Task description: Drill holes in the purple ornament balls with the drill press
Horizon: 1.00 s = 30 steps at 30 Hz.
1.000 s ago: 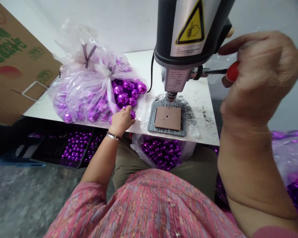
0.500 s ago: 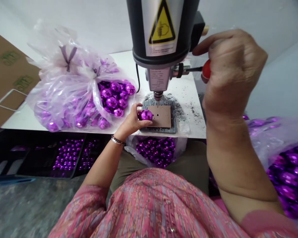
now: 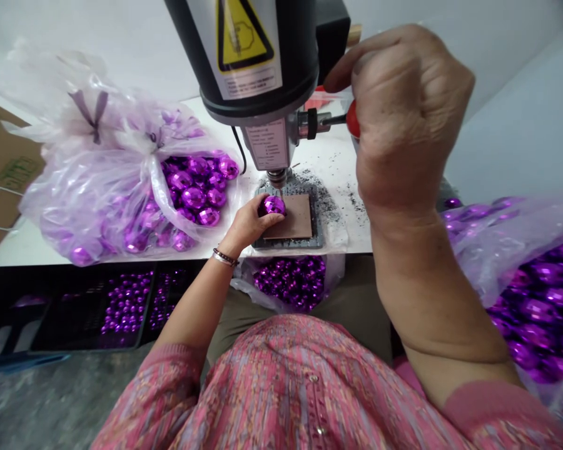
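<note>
My left hand (image 3: 252,221) holds a shiny purple faceted ball (image 3: 274,205) between thumb and fingers, over a brown board (image 3: 296,219) on the grey base plate (image 3: 317,232). The chuck (image 3: 278,177) of a drill press (image 3: 263,62) is just above the ball; whether the bit touches it I cannot tell. My right hand (image 3: 403,112) is closed round the red knob (image 3: 353,120) of the press's lever, its index finger stretched toward the black housing.
A clear bag of purple balls (image 3: 122,187) lies on the white table (image 3: 351,240), left of the press. Dark shavings (image 3: 326,203) surround the base. Another bag (image 3: 539,300) is at right, smaller balls (image 3: 291,281) at my lap, black crates (image 3: 89,306) lower left.
The ball in my left hand has moved off to the board's upper part, under the chuck, and covers the board's hole. The camera view has shifted, so the press appears further left.
</note>
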Available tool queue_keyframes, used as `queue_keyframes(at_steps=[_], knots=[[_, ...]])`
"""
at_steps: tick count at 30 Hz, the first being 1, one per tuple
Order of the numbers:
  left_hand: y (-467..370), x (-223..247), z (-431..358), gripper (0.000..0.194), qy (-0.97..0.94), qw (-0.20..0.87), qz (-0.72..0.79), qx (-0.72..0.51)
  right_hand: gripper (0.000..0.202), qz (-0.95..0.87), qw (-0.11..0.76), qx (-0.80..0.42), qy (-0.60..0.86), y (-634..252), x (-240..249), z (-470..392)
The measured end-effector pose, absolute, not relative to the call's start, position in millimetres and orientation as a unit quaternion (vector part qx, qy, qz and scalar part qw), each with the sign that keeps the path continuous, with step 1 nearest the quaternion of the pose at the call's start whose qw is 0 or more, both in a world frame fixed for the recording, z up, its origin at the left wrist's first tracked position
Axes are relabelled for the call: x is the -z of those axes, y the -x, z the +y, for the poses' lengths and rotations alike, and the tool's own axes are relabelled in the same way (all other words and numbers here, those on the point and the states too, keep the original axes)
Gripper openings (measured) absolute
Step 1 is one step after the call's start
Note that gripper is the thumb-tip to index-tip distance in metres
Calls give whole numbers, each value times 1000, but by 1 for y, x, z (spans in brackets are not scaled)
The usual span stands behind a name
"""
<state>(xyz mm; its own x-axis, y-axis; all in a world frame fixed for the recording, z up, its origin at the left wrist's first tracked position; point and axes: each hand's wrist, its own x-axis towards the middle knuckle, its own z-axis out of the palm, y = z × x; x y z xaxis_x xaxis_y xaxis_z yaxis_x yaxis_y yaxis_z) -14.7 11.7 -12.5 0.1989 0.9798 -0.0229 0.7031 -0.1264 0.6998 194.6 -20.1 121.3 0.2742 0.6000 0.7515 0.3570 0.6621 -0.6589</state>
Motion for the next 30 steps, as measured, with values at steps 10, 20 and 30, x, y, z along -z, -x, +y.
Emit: queue_keyframes(at_steps=[10, 20, 30], knots=[[-1, 11, 19, 63, -752, 248, 575, -205, 35, -617, 669, -117, 398, -195, -123, -23], [-10, 27, 21, 60, -751, 309, 540, -221, 33, -597, 686, -123, 397, -189, -126, -28], [-18, 24, 15, 66, -734, 275, 587, -204, 26, -588, 697, -63, 406, -190, -88, -36]])
